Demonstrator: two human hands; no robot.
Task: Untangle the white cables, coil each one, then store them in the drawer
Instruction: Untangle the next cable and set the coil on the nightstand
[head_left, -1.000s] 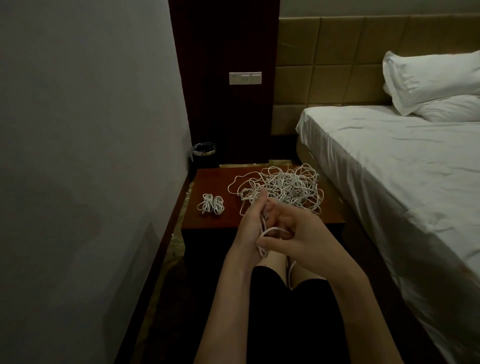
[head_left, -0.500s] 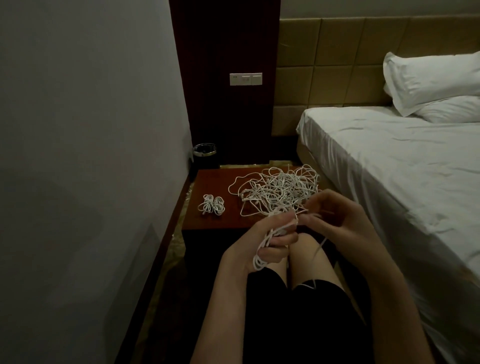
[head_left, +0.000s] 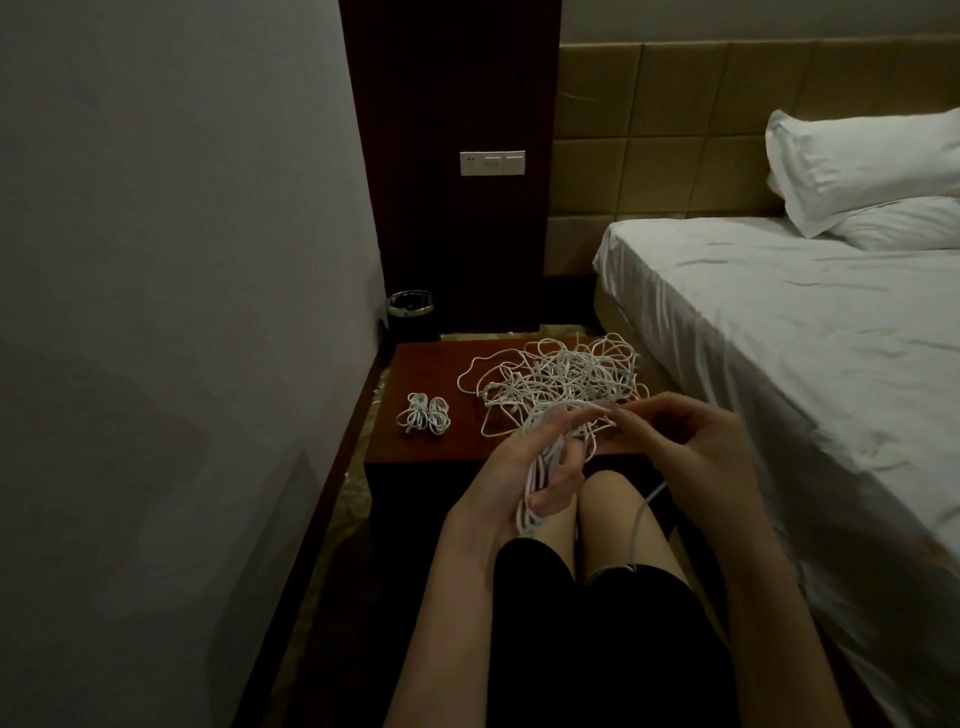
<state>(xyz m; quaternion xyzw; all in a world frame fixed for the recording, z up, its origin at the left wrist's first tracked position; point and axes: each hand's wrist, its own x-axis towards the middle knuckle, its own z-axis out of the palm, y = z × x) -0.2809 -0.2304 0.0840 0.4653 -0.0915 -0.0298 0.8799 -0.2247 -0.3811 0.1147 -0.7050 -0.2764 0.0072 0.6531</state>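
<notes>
White thin cable loops (head_left: 532, 499) hang gathered in our left hand (head_left: 524, 467), fingers curled round them, while our right hand (head_left: 691, 441), at three o'clock, pinches the strand to feed another turn.

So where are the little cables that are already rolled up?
The two coiled cables lie on the left part of the wooden nightstand, left of the big tangled pile and apart from it, nearer the wall.
</notes>
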